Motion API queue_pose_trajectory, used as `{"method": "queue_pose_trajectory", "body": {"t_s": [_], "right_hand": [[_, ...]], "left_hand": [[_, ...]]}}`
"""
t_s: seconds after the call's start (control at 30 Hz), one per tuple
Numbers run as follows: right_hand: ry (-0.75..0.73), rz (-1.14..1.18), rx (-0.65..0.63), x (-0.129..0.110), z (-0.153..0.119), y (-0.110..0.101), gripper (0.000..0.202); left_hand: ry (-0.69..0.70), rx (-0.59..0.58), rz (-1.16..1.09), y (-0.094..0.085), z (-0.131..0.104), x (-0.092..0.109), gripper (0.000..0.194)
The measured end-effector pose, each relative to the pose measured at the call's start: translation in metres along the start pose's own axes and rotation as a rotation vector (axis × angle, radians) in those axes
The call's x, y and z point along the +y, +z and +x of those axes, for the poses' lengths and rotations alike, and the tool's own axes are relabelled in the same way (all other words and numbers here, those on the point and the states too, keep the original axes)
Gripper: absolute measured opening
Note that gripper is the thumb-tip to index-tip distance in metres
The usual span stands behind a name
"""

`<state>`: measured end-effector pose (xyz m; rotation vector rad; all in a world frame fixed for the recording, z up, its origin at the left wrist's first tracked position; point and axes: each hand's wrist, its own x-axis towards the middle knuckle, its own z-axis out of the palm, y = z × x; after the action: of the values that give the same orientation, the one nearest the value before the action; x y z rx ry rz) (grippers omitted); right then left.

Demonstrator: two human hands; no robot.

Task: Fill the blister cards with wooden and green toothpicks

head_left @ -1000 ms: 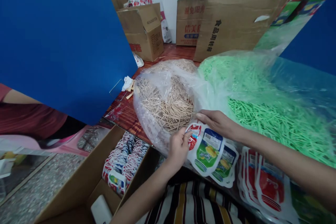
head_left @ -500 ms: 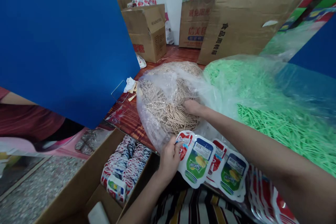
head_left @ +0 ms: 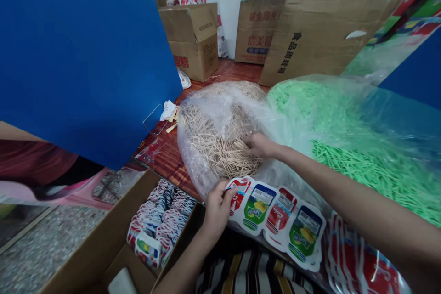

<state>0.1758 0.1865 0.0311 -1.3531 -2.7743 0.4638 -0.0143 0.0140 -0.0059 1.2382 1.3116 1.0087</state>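
My left hand (head_left: 218, 206) pinches the left end of a row of flat printed packets, at a red cola packet (head_left: 238, 197). Beside that lie a green-and-blue Sprite packet (head_left: 259, 208), another red one and another Sprite one, overlapping along the near table edge. My right hand (head_left: 260, 145) reaches into an open clear plastic bag (head_left: 193, 165) full of thin beige sticks (head_left: 223, 154). Its fingers are bent, with the tips among the sticks; whether a stick is between them I cannot make out.
To the right lies a clear bag of bright green sticks (head_left: 351, 161). More red packets (head_left: 361, 257) stand fanned at lower right. A cardboard box (head_left: 86, 239) at lower left holds rows of packets. Cardboard boxes (head_left: 203, 41) stand behind; a blue panel (head_left: 86, 55) rises at left.
My right hand has drawn back slightly from the sticks, showing more of its fingers. My left hand and its end of the packets have shifted slightly left, and the packets lie flatter.
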Motion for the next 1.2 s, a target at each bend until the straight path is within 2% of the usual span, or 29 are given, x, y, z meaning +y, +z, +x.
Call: {"method": "queue_pose_trajectory", "body": {"t_s": [0.13, 0.3, 0.43, 0.7, 0.9, 1.07, 1.2], "right_hand": [[-0.056, 0.052, 0.036, -0.003, 0.000, 0.010, 0.006], [-0.059, 0.094, 0.171, -0.008, 0.000, 0.015, 0.014], [-0.022, 0.130, 0.247, -0.009, -0.004, 0.018, 0.003], [0.093, 0.223, 0.331, -0.004, -0.010, 0.024, 0.018], [0.105, 0.336, 0.312, -0.001, -0.011, 0.028, 0.013], [0.100, 0.467, 0.302, -0.005, -0.012, 0.028, 0.016], [0.114, 0.496, 0.306, -0.010, -0.012, 0.028, 0.011]], "left_hand": [[-0.022, -0.004, -0.087, 0.001, -0.001, 0.001, 0.021], [-0.026, 0.022, -0.131, -0.002, -0.002, 0.001, 0.023], [-0.054, 0.023, -0.184, -0.003, -0.002, -0.002, 0.024], [-0.057, 0.011, -0.228, -0.003, -0.001, -0.001, 0.024], [-0.058, 0.031, -0.246, -0.003, -0.002, 0.000, 0.024], [-0.052, 0.033, -0.250, -0.005, -0.002, 0.002, 0.024], [-0.049, 0.047, -0.241, -0.007, -0.002, 0.003, 0.023]]}}
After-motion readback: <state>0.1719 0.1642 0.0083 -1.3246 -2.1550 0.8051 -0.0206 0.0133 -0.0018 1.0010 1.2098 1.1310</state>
